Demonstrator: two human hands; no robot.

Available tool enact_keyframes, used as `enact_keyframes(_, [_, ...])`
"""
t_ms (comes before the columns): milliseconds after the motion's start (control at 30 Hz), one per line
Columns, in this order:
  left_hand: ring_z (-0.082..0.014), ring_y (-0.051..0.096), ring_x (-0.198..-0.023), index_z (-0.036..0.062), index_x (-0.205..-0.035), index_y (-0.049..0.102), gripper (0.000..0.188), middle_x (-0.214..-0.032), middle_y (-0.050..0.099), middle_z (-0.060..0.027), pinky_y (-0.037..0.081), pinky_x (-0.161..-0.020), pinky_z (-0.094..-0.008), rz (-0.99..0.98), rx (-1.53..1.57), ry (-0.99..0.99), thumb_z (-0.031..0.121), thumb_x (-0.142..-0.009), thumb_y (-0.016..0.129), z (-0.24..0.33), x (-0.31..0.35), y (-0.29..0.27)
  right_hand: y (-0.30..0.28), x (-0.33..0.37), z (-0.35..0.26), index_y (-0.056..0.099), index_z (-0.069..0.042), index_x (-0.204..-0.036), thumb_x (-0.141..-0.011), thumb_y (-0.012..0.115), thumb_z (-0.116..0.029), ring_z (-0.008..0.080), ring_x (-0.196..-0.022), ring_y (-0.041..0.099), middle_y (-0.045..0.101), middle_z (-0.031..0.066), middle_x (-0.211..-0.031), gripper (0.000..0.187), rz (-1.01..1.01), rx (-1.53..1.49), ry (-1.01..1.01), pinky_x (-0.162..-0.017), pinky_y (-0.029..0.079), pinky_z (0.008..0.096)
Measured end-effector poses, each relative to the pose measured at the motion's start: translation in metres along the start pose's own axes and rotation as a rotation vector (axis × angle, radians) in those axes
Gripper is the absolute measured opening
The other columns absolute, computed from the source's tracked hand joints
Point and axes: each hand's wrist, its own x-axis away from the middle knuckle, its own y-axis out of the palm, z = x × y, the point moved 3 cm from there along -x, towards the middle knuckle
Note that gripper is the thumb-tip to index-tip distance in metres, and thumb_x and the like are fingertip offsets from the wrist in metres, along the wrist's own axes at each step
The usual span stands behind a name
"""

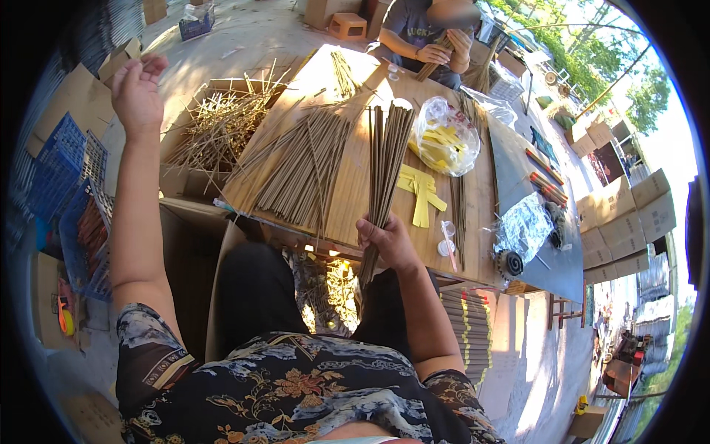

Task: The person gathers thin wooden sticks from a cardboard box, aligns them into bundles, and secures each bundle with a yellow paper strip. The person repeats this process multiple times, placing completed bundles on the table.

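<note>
My right hand point(388, 240) is wrapped round the lower part of a bundle of thin brown incense sticks point(388, 148), held upright at the table's near edge. Out to the left, my left hand point(139, 92) is raised, its fingers loosely bent and apart, with nothing in it. A spread pile of the same sticks point(307, 166) lies on the wooden table point(347, 200). Right of the bundle are yellow paper strips point(420, 194) and a clear plastic bag point(445, 139) with more yellow strips. A small clear container point(446, 246) sits near the front edge.
A cardboard box heaped with loose sticks point(229, 122) stands left of the table. Blue crates point(63, 166) are farther left. Across the table, another person point(421, 44) holds sticks. A grey side table point(518, 185) carries crumpled plastic point(521, 226) and a black tape roll point(509, 263).
</note>
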Motion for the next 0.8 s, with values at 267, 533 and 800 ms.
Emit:
enact_keyframes(267, [-0.0144,0.057,-0.074,0.0043,-0.123,0.044,0.045,-0.110,0.055,-0.0089,0.048,-0.069,-0.0247,-0.179,-0.902,-0.562,0.005,-0.077,0.049,-0.137,0.061,-0.113,0.011,-0.002,-0.007,0.051,-0.003,-0.077,-0.084,0.059,-0.015,0.0109,-0.054,0.049,0.049,0.0016,-0.060,0.016,-0.013,-0.005,-0.021,-0.052,0.041,0.0243])
enact_keyframes(533, [-0.0268,0.043,-0.117,0.0100,-0.123,0.047,0.047,-0.127,0.044,-0.0167,0.033,-0.097,-0.0344,-0.440,-1.453,-0.372,0.033,-0.083,0.051,-0.152,0.088,-0.131,0.014,0.000,-0.002,0.049,-0.004,-0.079,-0.083,0.059,-0.011,0.0132,-0.053,0.048,0.048,0.0034,-0.058,0.013,-0.001,-0.073,-0.016,-0.052,0.042,0.0263])
enact_keyframes(800, [-0.0308,-0.007,-0.133,0.0285,-0.139,0.007,0.083,-0.145,-0.005,-0.0107,0.001,-0.101,-0.0586,-0.731,-1.864,-0.573,0.067,-0.075,0.041,-0.179,0.085,-0.077,0.014,-0.006,-0.020,0.047,-0.002,-0.077,-0.082,0.060,-0.013,0.0138,-0.052,0.048,0.048,0.0043,-0.057,0.018,0.022,0.018,0.013,-0.052,0.041,0.0252])
